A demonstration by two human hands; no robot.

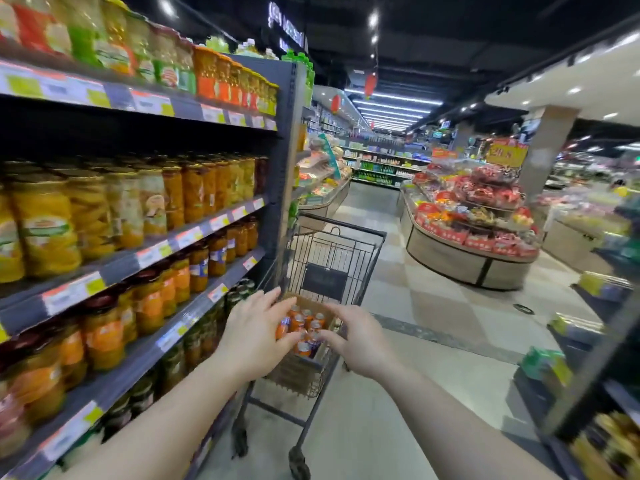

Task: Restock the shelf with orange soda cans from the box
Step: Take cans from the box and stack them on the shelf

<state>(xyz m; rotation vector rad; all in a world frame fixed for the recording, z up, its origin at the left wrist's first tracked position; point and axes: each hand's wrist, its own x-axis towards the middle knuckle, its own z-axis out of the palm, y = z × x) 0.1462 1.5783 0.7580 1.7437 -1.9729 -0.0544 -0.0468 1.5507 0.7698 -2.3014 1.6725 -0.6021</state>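
Down in the aisle, a person stood with both arms stretched out over a shopping cart point(332, 258). Inside the cart sat a brown cardboard box point(294, 372) with its top open. The box held orange soda cans point(306, 323), standing up and packed close together, with their silver tops showing.

The left hand point(256, 336) was over the left side of the box. Its fingers were spread and bent a little, and the fingertips touched the cans on that side. The right hand point(356, 341) was over the right side of the box, with its fingers bent down toward the cans. I could not tell if either grip had closed on a can, because the picture was blurry there.

Just left of the cart was a tall shelf point(194, 233). It held jars of yellow and orange fruit point(104, 209) in rows, and bottles point(221, 77) on the top level. Farther off, a round stand point(471, 258) was piled with red packets.
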